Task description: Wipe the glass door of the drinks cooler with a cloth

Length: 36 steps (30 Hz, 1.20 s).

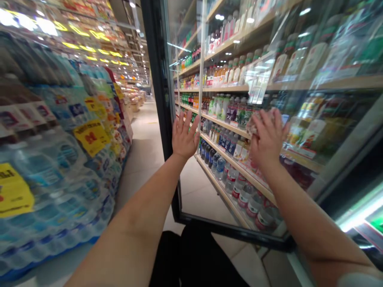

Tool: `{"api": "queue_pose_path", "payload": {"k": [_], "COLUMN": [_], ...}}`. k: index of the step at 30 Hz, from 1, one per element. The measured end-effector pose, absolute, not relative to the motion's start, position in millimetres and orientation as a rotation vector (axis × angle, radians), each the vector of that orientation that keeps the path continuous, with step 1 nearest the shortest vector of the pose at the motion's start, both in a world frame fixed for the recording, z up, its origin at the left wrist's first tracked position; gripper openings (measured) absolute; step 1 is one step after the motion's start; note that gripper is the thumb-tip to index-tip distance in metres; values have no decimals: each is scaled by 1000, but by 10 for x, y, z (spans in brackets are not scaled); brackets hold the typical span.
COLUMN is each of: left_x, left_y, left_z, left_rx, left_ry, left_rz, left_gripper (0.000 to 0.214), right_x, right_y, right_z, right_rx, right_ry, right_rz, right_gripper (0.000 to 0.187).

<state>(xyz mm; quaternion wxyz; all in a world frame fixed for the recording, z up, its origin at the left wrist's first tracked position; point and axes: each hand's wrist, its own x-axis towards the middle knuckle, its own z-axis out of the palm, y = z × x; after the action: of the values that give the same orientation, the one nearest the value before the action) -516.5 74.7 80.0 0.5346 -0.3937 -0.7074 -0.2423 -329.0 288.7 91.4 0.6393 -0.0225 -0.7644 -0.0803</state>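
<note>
On the door (197,195), the left hand (184,137) is laid flat, fingers spread, near the left frame (157,87). A cloth (254,121) is pressed under the open fingers of the right hand (267,139). With hard pressure the door may be swung away and the cloth dropped.

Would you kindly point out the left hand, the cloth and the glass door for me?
left hand (184,137), head view, on the back of the hand.
cloth (254,122), head view, on its bunched left edge.
glass door (227,229), head view, on its black bottom frame.
</note>
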Motion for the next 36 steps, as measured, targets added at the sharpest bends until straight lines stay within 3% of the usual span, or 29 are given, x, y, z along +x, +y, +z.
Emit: {"api": "queue_pose_path", "payload": {"k": [6,14,20,25,31,36], "left_x": [-5146,-5155,-5152,-5202,-5222,-5269], "left_y": [748,757,750,760,767,771], "left_z": [815,841,824,800,790,770], "left_rx": [-912,-940,-918,-910,-923,-936], "left_ry": [-1758,-1793,-1727,-1654,-1659,-1593], "left_rz": [-575,-631,-569,-547,-570,-570], "left_gripper": [58,61,57,56,55,57], "right_x": [-3410,-3372,-3416,-3409,-3360,-3441], "right_y": [2555,2734,2533,2679,2784,2794], "right_z": [528,515,329,420,400,565], "right_rx": [119,26,264,39,327,72], "right_ry": [-1996,-1926,-2081,-1779,-1979,-1666], "right_rz": [-296,-181,-265,-83,-294,-101], "right_gripper": [66,62,62,62,64,58]}}
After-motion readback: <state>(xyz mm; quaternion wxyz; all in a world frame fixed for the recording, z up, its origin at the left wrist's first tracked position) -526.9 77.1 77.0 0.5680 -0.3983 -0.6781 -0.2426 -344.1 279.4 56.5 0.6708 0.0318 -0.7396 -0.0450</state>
